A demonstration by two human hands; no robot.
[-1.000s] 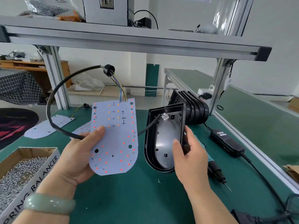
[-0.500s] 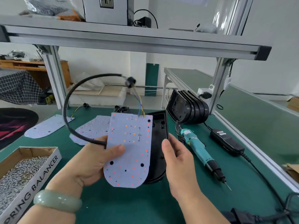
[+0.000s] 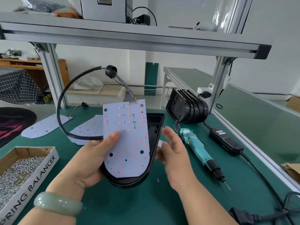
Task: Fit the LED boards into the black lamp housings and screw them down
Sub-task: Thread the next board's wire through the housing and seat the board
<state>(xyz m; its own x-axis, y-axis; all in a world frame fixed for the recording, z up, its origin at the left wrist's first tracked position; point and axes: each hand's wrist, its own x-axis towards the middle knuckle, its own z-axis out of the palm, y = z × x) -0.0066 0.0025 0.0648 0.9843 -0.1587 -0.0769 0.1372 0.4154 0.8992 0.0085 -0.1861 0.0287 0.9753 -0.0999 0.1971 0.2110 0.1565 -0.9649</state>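
A white LED board point(image 3: 128, 137) with red and orange dots lies tilted over the open black lamp housing point(image 3: 153, 132) on the green mat. My left hand point(image 3: 90, 159) grips the board's left edge, thumb on its face, together with the black cable point(image 3: 65, 127) that loops up to a grommet and coloured wires. My right hand point(image 3: 174, 151) hovers just right of the housing, fingers relaxed and blurred, holding nothing.
A teal electric screwdriver point(image 3: 201, 151) lies to the right, beside a black power adapter point(image 3: 226, 142). A stack of black housings point(image 3: 186, 108) leans at the back. Spare LED boards point(image 3: 43, 127) lie at the left. A cardboard box of screws point(image 3: 19, 169) sits front left.
The housing was laid flat from upright, and the board swung right and came over it. My right hand let go of the housing and drew slightly away.
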